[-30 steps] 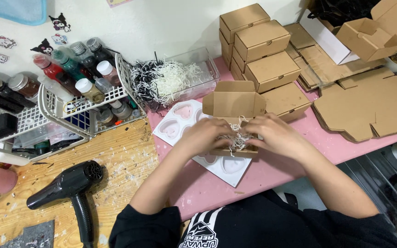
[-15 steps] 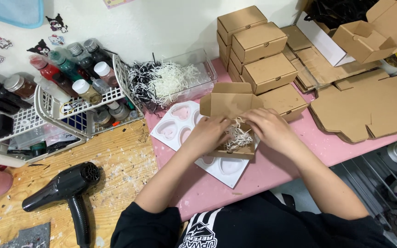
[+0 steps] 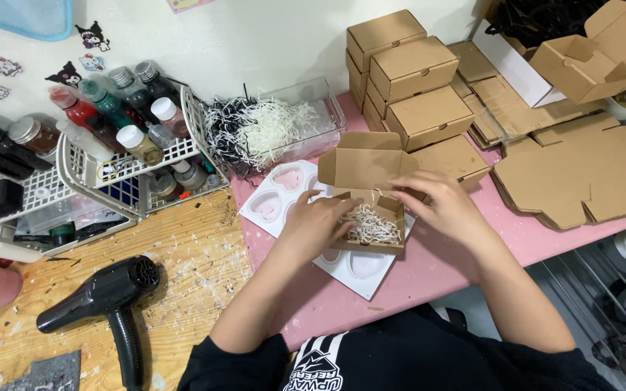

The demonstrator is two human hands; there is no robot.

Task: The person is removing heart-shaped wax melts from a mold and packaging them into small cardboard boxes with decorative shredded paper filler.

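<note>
my left hand [image 3: 313, 224] rests on the near left edge of a small open cardboard box [image 3: 368, 203], fingers loosely curled and pressing into the shredded paper [image 3: 371, 226] that fills it, not gripping anything. my right hand [image 3: 440, 206] touches the box's right side, fingers spread and relaxed, thumb at the rim, holding nothing closed. the box sits between both hands on a white heart-shaped mold [image 3: 284, 199], which lies on the pink desk [image 3: 429, 275]; its lid stands open beyond my fingers. just past my left hand is a clear tub [image 3: 277, 127] of black and white shredded paper. beyond my right hand stands a stack of closed boxes [image 3: 411, 80], and further right lie flat unfolded boxes [image 3: 588, 170]. well to the left of my left arm lies a black hair dryer [image 3: 106, 300] and a rack of bottles [image 3: 110, 137].
</note>
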